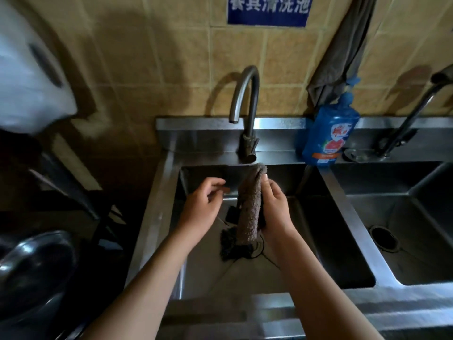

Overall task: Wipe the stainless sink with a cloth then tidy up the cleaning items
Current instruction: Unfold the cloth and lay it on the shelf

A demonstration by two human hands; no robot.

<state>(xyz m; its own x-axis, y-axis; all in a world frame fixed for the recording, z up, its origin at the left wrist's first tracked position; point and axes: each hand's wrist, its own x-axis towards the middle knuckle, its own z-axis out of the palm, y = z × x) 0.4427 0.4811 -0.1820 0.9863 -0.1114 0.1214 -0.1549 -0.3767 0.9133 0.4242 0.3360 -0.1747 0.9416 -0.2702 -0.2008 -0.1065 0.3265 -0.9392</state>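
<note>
**Q:** How is the cloth [250,207] being oriented?
**A:** It is being held with its long axis upright. The top end is pointing toward the base of the faucet [247,106], and the fringed end is hanging low in the left basin [157,217].

**Q:** Where is it being located relative to the hands?
**A:** It is being gripped by the right hand [277,209]. The left hand [201,204] is being held slack just beside it, without contact.

**Q:** What quantities are being shown?
**A:** One held cloth, two basins, two faucets and one blue bottle [328,133].

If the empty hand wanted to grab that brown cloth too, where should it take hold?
Probably its lower half, from the left. The cloth hangs as a long roll from the right hand, so its left flank faces the open left hand uncovered.
</note>
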